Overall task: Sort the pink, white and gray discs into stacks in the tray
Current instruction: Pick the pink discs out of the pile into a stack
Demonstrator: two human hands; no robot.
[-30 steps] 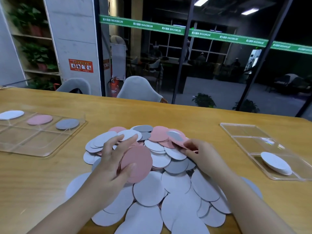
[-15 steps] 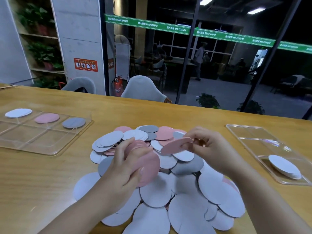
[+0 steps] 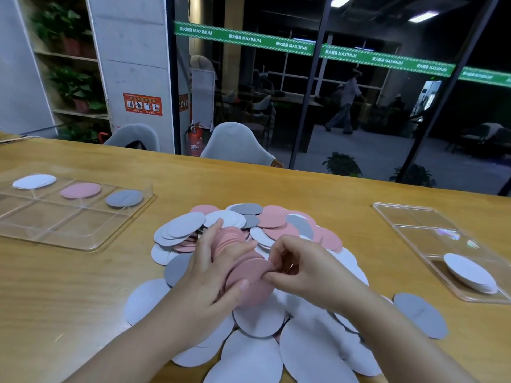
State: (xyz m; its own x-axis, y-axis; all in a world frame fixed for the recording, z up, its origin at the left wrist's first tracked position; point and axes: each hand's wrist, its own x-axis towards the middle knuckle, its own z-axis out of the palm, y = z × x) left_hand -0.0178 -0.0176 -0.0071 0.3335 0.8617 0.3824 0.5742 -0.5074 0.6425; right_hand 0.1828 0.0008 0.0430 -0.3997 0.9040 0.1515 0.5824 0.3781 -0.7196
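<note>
A heap of pink, white and gray discs (image 3: 276,225) covers the middle of the wooden table. My left hand (image 3: 204,275) grips a stack of pink discs (image 3: 243,272) on edge above the heap. My right hand (image 3: 298,268) pinches the front pink disc of that stack at its right rim. The clear divided tray (image 3: 69,230) at the left holds one white disc (image 3: 34,181), one pink disc (image 3: 80,190) and one gray disc (image 3: 124,198) in its far compartments.
A second clear tray (image 3: 409,217) at the right holds a stack of white discs (image 3: 470,272) in its near end. One gray disc (image 3: 420,315) lies apart at the heap's right. Two chairs (image 3: 237,145) stand behind the table's far edge.
My right hand lifted a pink disc off the heap and brought it left onto the pink stack in my left hand. The two hands now meet.
</note>
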